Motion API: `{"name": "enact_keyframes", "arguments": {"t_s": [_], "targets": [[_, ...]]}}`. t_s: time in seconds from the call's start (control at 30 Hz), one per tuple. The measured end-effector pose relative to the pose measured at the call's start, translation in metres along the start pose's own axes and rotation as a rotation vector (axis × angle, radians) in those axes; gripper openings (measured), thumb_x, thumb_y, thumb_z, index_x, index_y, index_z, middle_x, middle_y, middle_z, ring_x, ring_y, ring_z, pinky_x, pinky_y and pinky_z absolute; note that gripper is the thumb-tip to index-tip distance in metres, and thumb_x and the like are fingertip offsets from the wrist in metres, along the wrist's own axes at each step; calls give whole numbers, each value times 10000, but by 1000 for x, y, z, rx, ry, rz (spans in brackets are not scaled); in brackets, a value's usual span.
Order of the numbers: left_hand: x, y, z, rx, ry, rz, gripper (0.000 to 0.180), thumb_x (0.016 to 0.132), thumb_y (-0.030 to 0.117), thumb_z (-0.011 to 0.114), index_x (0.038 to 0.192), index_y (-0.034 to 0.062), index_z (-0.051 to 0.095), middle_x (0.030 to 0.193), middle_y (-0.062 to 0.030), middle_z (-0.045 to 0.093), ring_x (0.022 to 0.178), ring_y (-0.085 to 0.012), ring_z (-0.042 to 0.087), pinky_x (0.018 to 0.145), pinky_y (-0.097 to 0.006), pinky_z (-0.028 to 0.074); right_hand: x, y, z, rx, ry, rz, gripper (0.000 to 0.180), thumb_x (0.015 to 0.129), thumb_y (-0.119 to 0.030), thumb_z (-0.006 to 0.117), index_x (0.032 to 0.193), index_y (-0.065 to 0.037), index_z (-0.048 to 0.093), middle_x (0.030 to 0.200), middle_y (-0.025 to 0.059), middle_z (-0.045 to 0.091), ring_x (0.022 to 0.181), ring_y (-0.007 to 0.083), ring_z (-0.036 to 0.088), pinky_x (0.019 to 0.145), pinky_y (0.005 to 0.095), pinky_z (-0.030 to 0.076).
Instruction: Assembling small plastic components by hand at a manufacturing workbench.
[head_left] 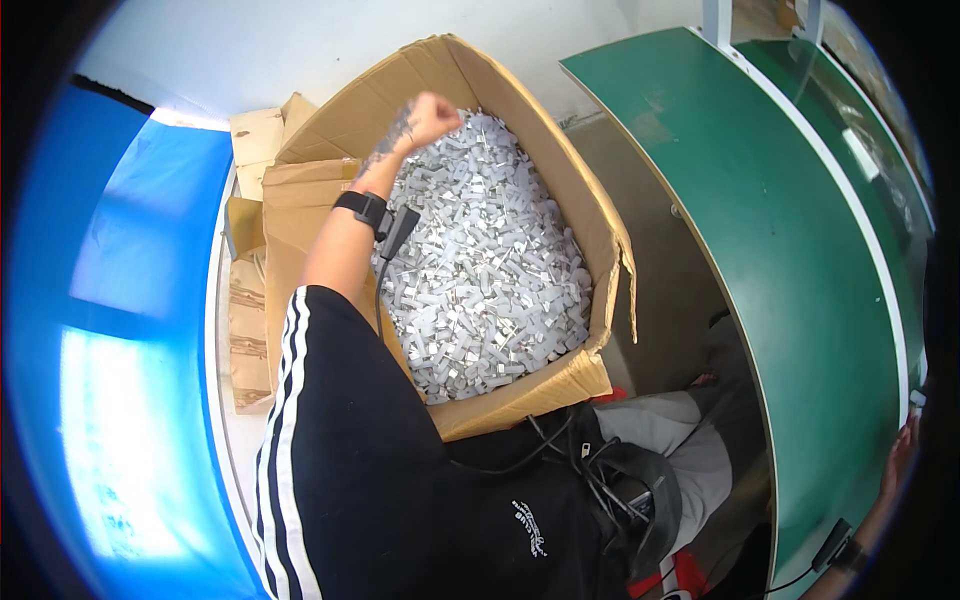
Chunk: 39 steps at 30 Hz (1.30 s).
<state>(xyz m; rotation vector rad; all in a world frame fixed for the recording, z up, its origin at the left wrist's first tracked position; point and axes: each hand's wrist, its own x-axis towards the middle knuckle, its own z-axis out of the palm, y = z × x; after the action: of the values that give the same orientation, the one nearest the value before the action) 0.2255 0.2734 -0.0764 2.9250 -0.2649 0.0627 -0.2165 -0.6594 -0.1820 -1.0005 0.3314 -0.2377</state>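
Note:
My left hand (435, 118) is curled closed over the far end of a large open cardboard box (520, 405). Whatever its fingers may hold is hidden. Below it the box is filled with a heap of small grey-white plastic pieces (490, 250), many with shiny metal-looking parts. At the far right rim, my right hand (900, 460) rests by the outer side of a green tabletop (820, 260). A small whitish piece (917, 398) is just beyond its fingertips. That hand is dark and cut by the picture's rim, so its grip is unclear.
Blue sheeting (150, 250) hangs at the left, beside light wooden boards (250, 330). A pale wall (300, 50) stands behind the box. A torn flap (628, 290) hangs off the box's right side. Black cables (600, 480) lie across my lap.

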Motion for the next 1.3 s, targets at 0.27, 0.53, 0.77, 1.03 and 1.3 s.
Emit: {"name": "enact_keyframes", "arguments": {"t_s": [0.27,0.53,0.77,1.03,1.3], "targets": [[-25,-48,82,318,235,-165,477,748,192,731,1181,89,561,1145,-162,600,1052,-333,599,898,-420,483,-7,9,38,-142,669,-59,431,1025,-166,366,1434,-41,319,1422,97,430,1127,109,536,948,199,471],[-29,-68,87,298,301,-126,369,786,180,705,1086,27,555,1089,-171,623,1017,-347,613,850,-454,496,-120,47,278,-564,547,-175,467,965,-203,481,1395,-42,397,1358,151,461,999,185,559,869,285,454],[-26,-98,80,64,372,-169,315,770,292,689,997,73,683,888,-134,695,826,-259,676,769,-362,526,-197,77,372,-508,289,-294,288,1000,-137,406,1221,25,492,1011,145,564,737,172,489,646,265,411],[-59,66,-12,-1437,202,263,245,931,219,586,992,-17,616,745,-69,620,572,-128,584,489,-241,499,-178,129,401,-1030,-131,-329,384,877,-184,588,1209,5,545,1144,154,534,824,172,529,756,297,449],[-180,335,8,-1731,-1342,211,287,966,224,539,1063,-43,575,824,-151,646,534,-173,621,439,-272,515,-144,143,456,-895,-33,-778,782,684,-154,835,1313,82,434,1218,264,559,948,277,653,719,317,553]]}}
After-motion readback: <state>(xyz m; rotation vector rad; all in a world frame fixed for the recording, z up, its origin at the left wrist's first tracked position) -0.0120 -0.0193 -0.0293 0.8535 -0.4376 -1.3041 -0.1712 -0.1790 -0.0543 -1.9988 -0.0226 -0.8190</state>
